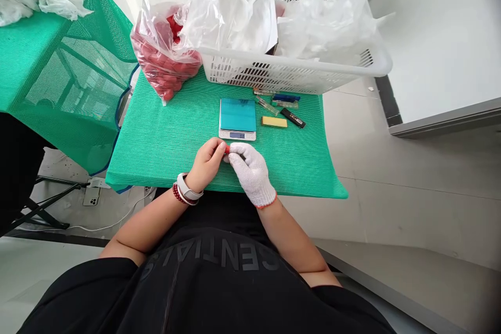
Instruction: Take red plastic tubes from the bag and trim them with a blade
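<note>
Between my two hands is a small red piece, mostly covered by fingers, so its kind does not show. My bare left hand pinches it from the left. On the other side my right hand, in a white knitted glove with a red-orange cuff edge, has its thumb and fingers closed on the same piece. Just beyond the hands lies a small digital scale with a blue-green platform and a lit display. A yellow block and a black box-like stick lie to the scale's right.
A clear plastic bag of red pieces stands at the table's back left. Beside it, a white slotted basket holds plastic bags. Small blade or pen-like packets lie before the basket. Green mesh covers the table; another green-covered table stands left.
</note>
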### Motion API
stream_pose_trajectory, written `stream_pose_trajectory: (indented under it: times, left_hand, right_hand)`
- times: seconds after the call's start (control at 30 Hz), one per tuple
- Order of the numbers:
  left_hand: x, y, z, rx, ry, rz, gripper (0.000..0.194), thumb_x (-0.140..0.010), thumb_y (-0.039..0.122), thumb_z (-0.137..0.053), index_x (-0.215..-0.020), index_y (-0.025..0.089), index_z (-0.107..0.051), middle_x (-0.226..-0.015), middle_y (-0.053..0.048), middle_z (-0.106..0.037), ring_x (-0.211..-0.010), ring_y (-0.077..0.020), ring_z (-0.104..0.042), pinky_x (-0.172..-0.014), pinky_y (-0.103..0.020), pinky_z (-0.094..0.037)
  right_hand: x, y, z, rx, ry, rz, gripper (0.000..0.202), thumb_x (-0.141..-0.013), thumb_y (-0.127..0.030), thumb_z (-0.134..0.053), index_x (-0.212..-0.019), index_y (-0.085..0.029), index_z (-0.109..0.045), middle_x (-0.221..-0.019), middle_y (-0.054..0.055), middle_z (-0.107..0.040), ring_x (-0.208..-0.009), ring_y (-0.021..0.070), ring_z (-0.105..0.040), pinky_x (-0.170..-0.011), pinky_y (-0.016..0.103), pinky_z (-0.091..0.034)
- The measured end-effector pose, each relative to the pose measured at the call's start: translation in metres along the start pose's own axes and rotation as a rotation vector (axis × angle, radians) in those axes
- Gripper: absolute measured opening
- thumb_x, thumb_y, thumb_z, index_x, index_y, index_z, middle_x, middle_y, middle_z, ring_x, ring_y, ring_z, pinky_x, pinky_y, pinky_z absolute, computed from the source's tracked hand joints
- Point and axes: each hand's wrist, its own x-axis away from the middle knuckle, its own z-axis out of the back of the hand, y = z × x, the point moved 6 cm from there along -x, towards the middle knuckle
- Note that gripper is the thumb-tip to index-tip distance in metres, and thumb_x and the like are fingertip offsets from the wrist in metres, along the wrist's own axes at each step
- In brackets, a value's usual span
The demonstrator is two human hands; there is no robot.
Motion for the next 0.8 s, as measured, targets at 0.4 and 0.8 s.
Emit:
stream_pose_trajectory:
  times: [0.4,0.8]
  left_hand:
    - [-0.0003,0.0023,0.0002,-0.015,0.004,0.006,0.035,-0.1,0.043,-0.043,-0.075,0.02,-0.05,-0.071,0.001,-0.051,-0.066,-0.0128,-0.047,-0.065,-0.028,-0.04]
    - [-0.0008,0.0023,0.0043,-0.083,0.048,-0.001,0.049,-0.099,0.052,-0.044,-0.063,0.02,-0.037,-0.062,0.003,-0.039,-0.059,-0.0124,-0.038,-0.057,-0.028,-0.033]
  right_hand:
    - [-0.0004,-0.0014,0.0007,0.023,0.005,-0.01,0.013,-0.093,-0.027,-0.056,-0.097,-0.023,-0.068,-0.094,0.001,-0.072,-0.084,0.0147,-0.068,-0.078,0.03,-0.057]
    - [0.0001,-0.0001,-0.0024,0.036,-0.015,-0.013,0.013,-0.087,-0.029,-0.064,-0.097,-0.022,-0.07,-0.096,0.002,-0.074,-0.087,0.0163,-0.069,-0.082,0.032,-0.056]
